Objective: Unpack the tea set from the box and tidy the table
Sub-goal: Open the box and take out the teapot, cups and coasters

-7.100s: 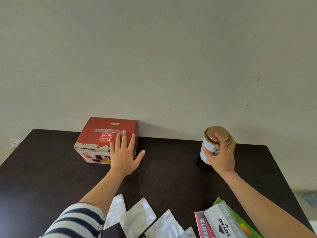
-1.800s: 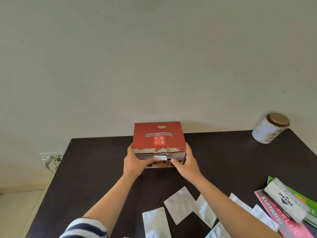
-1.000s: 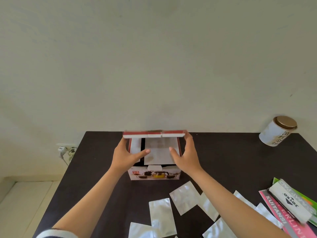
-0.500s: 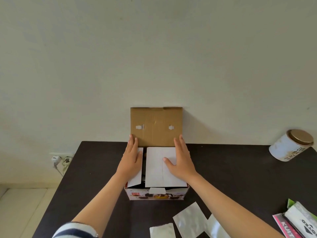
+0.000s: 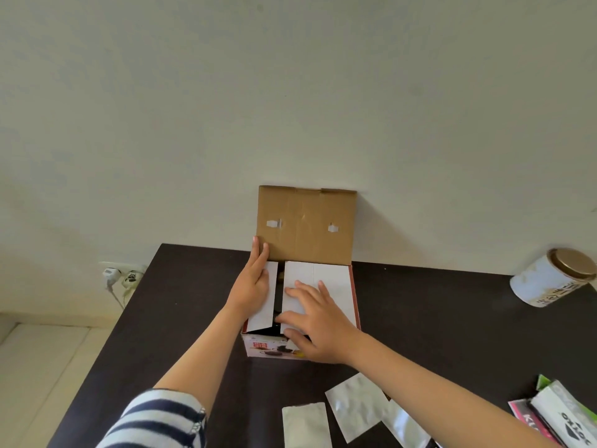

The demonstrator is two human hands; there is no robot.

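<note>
Head view is looking down on a dark tabletop (image 5: 436,318) set against a pale wall. A box (image 5: 268,347) is sitting near the far edge, its brown lid (image 5: 307,226) standing upright against the wall, the plain cardboard inside facing the person. Two white inner flaps are lying across the opening: a narrow left flap (image 5: 269,305) and a wider right flap (image 5: 336,286), with a dark gap between them. The tea set itself is not showing; only that dark gap is hinting at the inside.

Left hand (image 5: 253,282) is lying flat along the left flap, fingers straight and pointing toward the lid, fingertips touching the lid's lower left corner. Its grip is open, palm down, closing on nothing. Right hand (image 5: 310,321) is resting on the right flap with fingers spread, thumb at the box's near edge over the printed front. Its grip is loose and open too; whether the thumb is hooking under the flap edge, I cannot tell.

A white tin (image 5: 549,279) with a gold lid is sitting at the far right of the tabletop, well apart from the box. Silver pouches (image 5: 355,409) are lying flat on the near side, just in front of the box. Printed packets (image 5: 562,418) are stacking at the lower right corner. A striped sleeve (image 5: 155,421) is covering the left upper arm. Plugs (image 5: 122,276) are sitting in a wall socket left of the tabletop.
</note>
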